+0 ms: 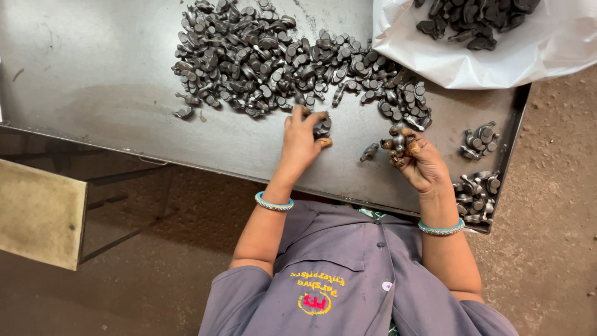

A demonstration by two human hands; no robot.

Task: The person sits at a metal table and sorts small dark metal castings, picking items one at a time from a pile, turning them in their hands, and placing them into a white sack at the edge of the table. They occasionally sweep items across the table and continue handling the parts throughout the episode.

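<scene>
A big heap of small dark forged metal parts [280,62] lies on a grey steel tray table [93,81]. At the heap's near edge my left hand [301,140] pinches one of these parts [322,127]. My right hand [418,160], palm up, grips another metal part [398,143] in its fingertips. Tan covers sit on some fingertips. A single part [370,151] lies between the two hands. Both wrists wear teal bangles.
A white plastic bag [497,62] holding more dark parts rests on the tray's far right corner. Two small groups of parts [480,140] [476,193] lie by the tray's right edge. A beige board [37,211] stands at the left over the dirt floor [559,186].
</scene>
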